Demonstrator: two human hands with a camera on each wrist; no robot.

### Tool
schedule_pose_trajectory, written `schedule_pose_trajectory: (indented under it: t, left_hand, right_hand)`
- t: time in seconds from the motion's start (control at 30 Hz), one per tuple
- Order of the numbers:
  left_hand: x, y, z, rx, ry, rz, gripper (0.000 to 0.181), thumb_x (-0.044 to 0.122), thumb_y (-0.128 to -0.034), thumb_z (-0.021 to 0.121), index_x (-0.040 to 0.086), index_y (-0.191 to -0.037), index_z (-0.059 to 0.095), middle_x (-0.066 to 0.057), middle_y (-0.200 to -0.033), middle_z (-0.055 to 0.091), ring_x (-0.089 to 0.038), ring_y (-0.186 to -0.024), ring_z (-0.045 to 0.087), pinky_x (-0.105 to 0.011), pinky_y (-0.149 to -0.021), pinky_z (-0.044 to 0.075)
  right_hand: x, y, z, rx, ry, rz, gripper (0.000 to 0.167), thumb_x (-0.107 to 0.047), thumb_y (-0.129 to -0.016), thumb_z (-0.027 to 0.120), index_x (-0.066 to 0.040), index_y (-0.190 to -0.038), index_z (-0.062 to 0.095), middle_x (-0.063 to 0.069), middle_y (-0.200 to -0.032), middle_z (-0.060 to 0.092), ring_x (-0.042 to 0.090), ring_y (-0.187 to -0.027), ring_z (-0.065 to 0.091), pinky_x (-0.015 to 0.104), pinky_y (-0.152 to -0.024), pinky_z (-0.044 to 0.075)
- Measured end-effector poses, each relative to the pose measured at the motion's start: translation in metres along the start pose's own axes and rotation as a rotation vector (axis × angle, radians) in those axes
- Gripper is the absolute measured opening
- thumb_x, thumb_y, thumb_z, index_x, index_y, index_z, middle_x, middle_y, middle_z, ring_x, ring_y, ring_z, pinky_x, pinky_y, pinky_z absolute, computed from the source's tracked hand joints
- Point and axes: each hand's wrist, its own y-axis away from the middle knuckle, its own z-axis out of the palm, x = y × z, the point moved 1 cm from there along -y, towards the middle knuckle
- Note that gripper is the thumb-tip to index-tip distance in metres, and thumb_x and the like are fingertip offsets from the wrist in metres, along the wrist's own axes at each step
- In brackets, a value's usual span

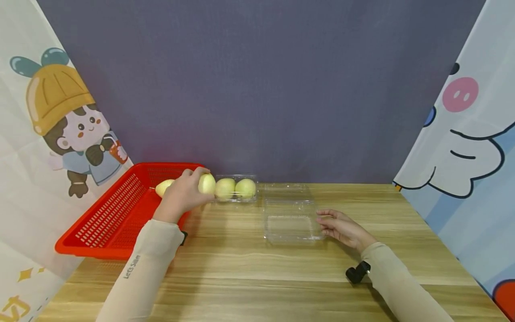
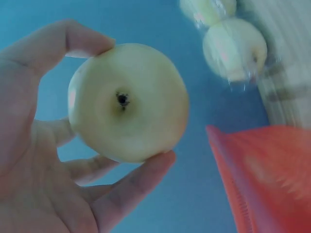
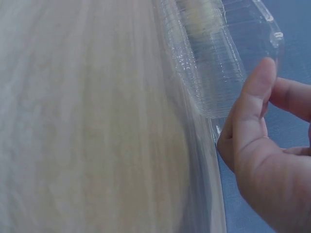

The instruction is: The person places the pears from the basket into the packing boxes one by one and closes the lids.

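Observation:
My left hand (image 1: 183,194) holds a round, pale yellow pear (image 1: 207,184) beside the red basket's right rim. In the left wrist view, thumb and fingertips grip the sides of the pear (image 2: 129,103), its dark blossom end showing. Two more pears (image 1: 235,188) sit in a clear plastic box (image 1: 236,200) at the back. My right hand (image 1: 342,227) pinches the right edge of an open clear plastic clamshell box (image 1: 291,227), its lid (image 1: 286,192) folded back. In the right wrist view, the thumb lies against the rim of this clamshell box (image 3: 218,63).
The red plastic basket (image 1: 100,201) stands at the left on the wooden table (image 1: 257,281). Another pear (image 1: 162,187) is inside it, partly hidden by my left hand. A dark partition (image 1: 257,89) closes off the back, and printed curtains hang at both sides.

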Motion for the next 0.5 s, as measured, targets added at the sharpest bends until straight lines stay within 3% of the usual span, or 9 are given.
schedule_pose_trajectory:
  t: [0.33,0.5]
  left_hand:
    - [0.017,-0.005,0.022,0.052,-0.008,0.040,0.066,0.044,-0.0747,0.074,0.020,-0.134,0.055,-0.013,-0.107,0.054,-0.032,-0.077,0.059,-0.041,-0.060,0.047]
    - [0.025,-0.006,0.032,0.037,0.032,0.044,0.066,0.041,-0.0728,0.074,0.023,-0.133,0.055,-0.012,-0.111,0.055,-0.030,-0.079,0.059,-0.042,-0.061,0.048]
  right_hand:
    - [0.000,-0.001,0.000,-0.007,0.001,-0.002,0.057,-0.004,-0.104,0.047,0.015,-0.148,0.016,0.008,-0.097,0.051,0.009,-0.076,0.052,0.022,-0.068,0.052]
    - [0.000,-0.001,-0.001,-0.010,-0.004,-0.001,0.057,-0.004,-0.104,0.047,0.015,-0.148,0.016,0.008,-0.097,0.051,0.009,-0.076,0.053,0.022,-0.069,0.052]
